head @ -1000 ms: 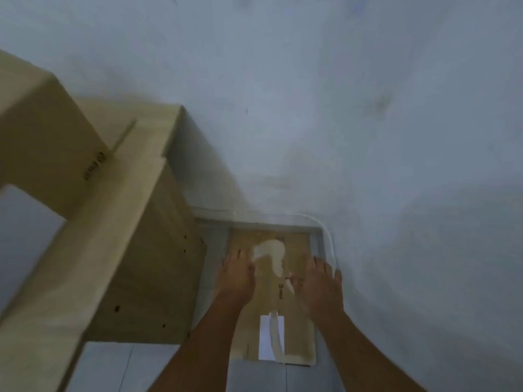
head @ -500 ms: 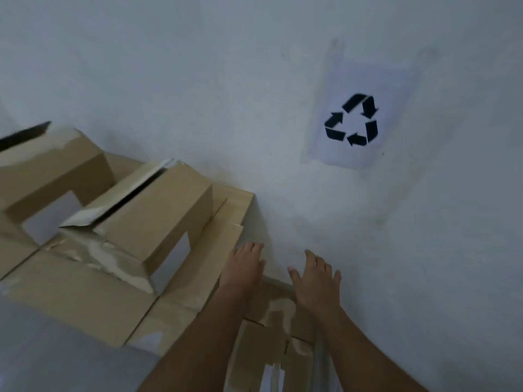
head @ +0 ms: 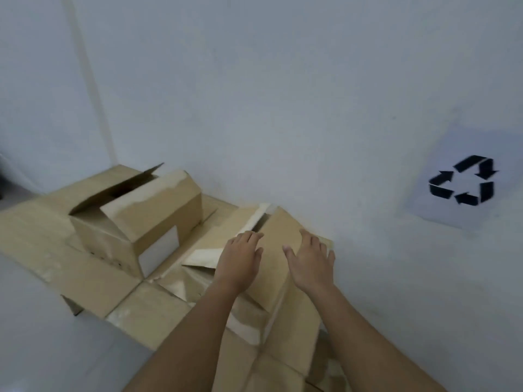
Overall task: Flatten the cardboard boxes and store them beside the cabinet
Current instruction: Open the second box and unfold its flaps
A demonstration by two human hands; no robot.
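Both bare hands have come up off the flat sheet of brown cardboard they were pressing between the pale wooden cabinet and the wall a second ago, and they now sit over the nearer of two standing boxes. The left hand [head: 240,257] rests open, fingers spread, on the top of this small tan cardboard box with a torn, half-lifted flap [head: 271,250], and the right hand [head: 310,258] lies open beside it on the box's right shoulder; neither hand is closed around anything, and whether the palms bear down or only touch cannot be told. I take this to mean one sheet is stored and the next box is being picked for flattening. That box stands close to the white wall [head: 283,94], on a spread of flattened brown cardboard sheets [head: 93,267] covering the floor. Further left and a little farther off stands a second tan cardboard box with its top flaps open and a white label on its near side [head: 135,219], untouched and apart from both hands. On the wall to the right hangs a white paper sheet printed with a black recycling symbol [head: 464,183]. Against the earlier pictures, the view has swung up and left: the cabinet and the stored sheet beside it are out of sight now, the recycling sign has slid from centre to the far right, and the hands have moved from the gap by the wall onto the nearer box.
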